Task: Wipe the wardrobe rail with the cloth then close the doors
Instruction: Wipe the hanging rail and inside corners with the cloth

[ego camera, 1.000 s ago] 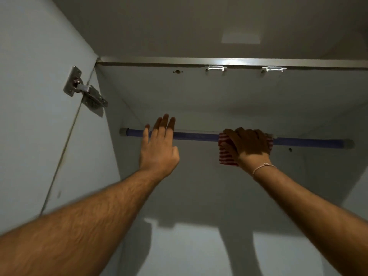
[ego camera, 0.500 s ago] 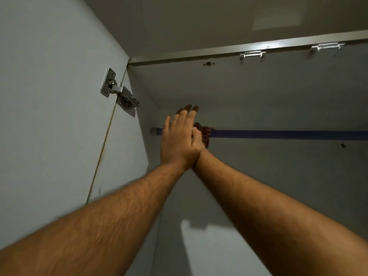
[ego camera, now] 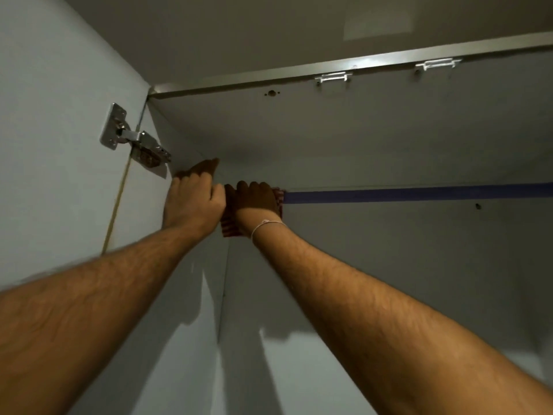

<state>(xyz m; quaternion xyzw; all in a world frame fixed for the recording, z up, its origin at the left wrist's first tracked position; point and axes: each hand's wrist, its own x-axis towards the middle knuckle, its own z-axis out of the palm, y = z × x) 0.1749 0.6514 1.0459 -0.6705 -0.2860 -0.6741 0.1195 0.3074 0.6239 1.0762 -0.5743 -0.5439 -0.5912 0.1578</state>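
The right hand (ego camera: 258, 202) is closed in a grip over a red-and-white striped cloth (ego camera: 229, 226), its fingers curled over the top of the wardrobe rail (ego camera: 419, 195) so that the cloth is wrapped round the rail near its left end, close to the wardrobe's left side panel (ego camera: 185, 310). A loose flap of the cloth hangs below the palm, and a sliver of it shows at the right edge of the knuckles. The rail is a slim, round, blue bar whose long axis runs level from left to right, from under the hand out to the right edge of the view, just in front of the back panel (ego camera: 389, 265). A thin pale string bracelet (ego camera: 266, 224) circles the right wrist, and the forearm reaches up from the lower right. The left hand (ego camera: 194, 199) touches the right hand's left side, fingers bent loosely at the corner where side panel and top meet; whether it grips anything I cannot tell. On the open left door (ego camera: 54, 145) sits a shiny metal hinge (ego camera: 134, 142). Two small metal brackets (ego camera: 332, 77) are fixed under the pale front edge of the top panel.
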